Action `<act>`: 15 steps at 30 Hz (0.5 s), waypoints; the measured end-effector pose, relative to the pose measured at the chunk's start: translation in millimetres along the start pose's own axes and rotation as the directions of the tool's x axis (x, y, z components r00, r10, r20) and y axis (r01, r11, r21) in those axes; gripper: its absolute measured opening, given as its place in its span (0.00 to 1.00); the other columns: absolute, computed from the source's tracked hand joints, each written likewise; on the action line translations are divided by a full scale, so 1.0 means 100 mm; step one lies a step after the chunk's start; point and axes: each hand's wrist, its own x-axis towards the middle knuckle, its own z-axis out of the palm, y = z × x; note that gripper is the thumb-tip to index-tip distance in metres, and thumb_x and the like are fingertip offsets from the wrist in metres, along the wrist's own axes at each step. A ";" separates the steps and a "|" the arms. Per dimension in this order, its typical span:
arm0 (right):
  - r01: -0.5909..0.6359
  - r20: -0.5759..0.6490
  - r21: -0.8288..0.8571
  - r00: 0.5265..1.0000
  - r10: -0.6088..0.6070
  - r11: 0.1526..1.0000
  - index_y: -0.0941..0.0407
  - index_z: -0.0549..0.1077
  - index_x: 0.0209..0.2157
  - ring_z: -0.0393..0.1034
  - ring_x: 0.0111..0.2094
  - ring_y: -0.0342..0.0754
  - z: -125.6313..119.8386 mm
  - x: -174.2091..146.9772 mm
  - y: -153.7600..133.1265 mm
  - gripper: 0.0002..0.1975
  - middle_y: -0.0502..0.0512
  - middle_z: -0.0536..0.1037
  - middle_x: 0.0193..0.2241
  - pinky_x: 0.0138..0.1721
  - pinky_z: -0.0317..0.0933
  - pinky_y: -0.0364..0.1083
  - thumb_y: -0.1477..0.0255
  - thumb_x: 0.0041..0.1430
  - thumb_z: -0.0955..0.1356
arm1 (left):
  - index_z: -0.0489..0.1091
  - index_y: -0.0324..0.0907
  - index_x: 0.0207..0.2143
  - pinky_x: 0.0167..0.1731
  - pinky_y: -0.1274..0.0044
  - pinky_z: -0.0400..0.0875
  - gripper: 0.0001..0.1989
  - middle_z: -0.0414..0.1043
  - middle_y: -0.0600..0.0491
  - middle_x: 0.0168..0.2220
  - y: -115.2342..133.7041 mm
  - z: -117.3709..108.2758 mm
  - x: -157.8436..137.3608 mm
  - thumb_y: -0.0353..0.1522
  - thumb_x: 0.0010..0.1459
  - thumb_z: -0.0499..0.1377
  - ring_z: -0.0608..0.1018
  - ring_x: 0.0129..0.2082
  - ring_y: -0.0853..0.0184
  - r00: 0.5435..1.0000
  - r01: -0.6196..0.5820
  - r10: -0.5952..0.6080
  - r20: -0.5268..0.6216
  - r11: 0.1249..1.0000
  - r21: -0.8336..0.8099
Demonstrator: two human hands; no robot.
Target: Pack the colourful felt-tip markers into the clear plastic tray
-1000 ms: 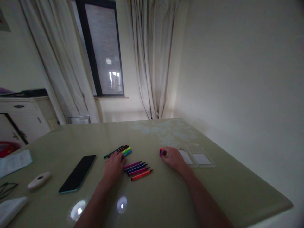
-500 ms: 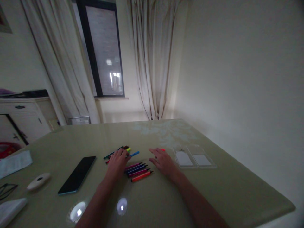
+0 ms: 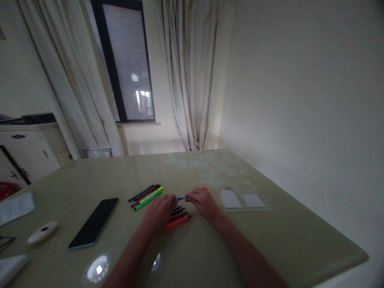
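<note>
My left hand [image 3: 160,210] is closed around a blue felt-tip marker [image 3: 177,199], whose dark bare tip points right. Pinched in my right hand [image 3: 202,202] is the marker's blue cap [image 3: 186,197], just apart from the tip. Under and beside my left hand lie several uncapped markers, among them a red marker [image 3: 177,223], partly hidden by the hand. To the left is a row of several capped markers, with a green marker [image 3: 148,200] nearest to me. A small red-orange piece [image 3: 204,188] shows behind my right hand.
An open clear plastic case [image 3: 244,208] with white inserts lies to the right. On the left are a black phone [image 3: 94,223], a whitish oval object [image 3: 43,233], a pale cloth or paper [image 3: 16,208] and a white object [image 3: 12,266]. A wall runs along the table's [image 3: 285,240] right side.
My left hand has brought the blue marker right and nearer, away from the capped row. My right hand has closed on its cap, and the tip is now bare. The view has shifted slightly.
</note>
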 end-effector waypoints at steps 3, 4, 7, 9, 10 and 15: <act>-0.131 -0.105 0.049 0.985 0.136 0.990 0.53 0.82 0.42 0.76 0.39 0.49 -0.16 -0.01 0.20 0.10 0.55 0.82 0.38 0.44 0.67 0.46 0.71 0.69 0.67 | 0.73 0.47 0.47 0.45 0.72 0.70 0.15 0.79 0.49 0.48 -0.28 -0.04 -0.01 0.39 0.73 0.47 0.80 0.47 0.59 0.982 0.167 -0.169 -0.087 0.985 -0.031; -0.179 -0.128 0.040 0.975 0.182 0.983 0.54 0.83 0.41 0.77 0.39 0.49 -0.20 -0.02 0.26 0.10 0.55 0.82 0.37 0.44 0.67 0.46 0.72 0.69 0.67 | 0.72 0.46 0.49 0.47 0.71 0.70 0.16 0.77 0.48 0.50 -0.37 -0.04 -0.02 0.39 0.73 0.46 0.80 0.48 0.58 0.976 0.188 -0.192 -0.103 0.981 -0.046; -0.345 -0.217 -0.049 0.920 0.327 0.937 0.55 0.83 0.41 0.76 0.40 0.51 -0.25 -0.05 0.39 0.11 0.57 0.81 0.38 0.45 0.66 0.47 0.74 0.67 0.67 | 0.73 0.44 0.50 0.51 0.70 0.70 0.17 0.75 0.46 0.51 -0.52 0.04 -0.03 0.37 0.73 0.46 0.79 0.49 0.59 0.974 0.210 -0.215 -0.071 0.975 -0.069; -0.421 -0.222 -0.111 0.894 0.390 0.900 0.56 0.82 0.43 0.75 0.42 0.51 -0.21 -0.06 0.38 0.11 0.59 0.80 0.40 0.46 0.65 0.46 0.76 0.66 0.66 | 0.74 0.43 0.49 0.51 0.71 0.70 0.16 0.74 0.45 0.51 -0.52 0.12 -0.03 0.35 0.71 0.48 0.78 0.50 0.59 0.982 0.184 -0.187 -0.020 0.977 -0.107; -0.434 -0.197 -0.138 0.893 0.405 0.890 0.57 0.82 0.43 0.75 0.42 0.50 -0.17 -0.06 0.36 0.12 0.59 0.80 0.40 0.47 0.65 0.46 0.77 0.67 0.66 | 0.75 0.43 0.48 0.52 0.71 0.69 0.16 0.73 0.45 0.51 -0.49 0.15 -0.02 0.35 0.70 0.49 0.78 0.50 0.59 0.986 0.166 -0.167 0.003 0.976 -0.138; -0.344 -0.035 -0.333 0.935 0.353 0.878 0.55 0.80 0.45 0.72 0.46 0.51 0.06 0.01 0.14 0.12 0.58 0.80 0.43 0.49 0.61 0.47 0.75 0.69 0.64 | 0.80 0.43 0.44 0.51 0.71 0.69 0.14 0.77 0.46 0.46 -0.44 0.22 0.02 0.37 0.67 0.56 0.78 0.49 0.58 0.990 0.122 -0.092 0.108 0.943 -0.310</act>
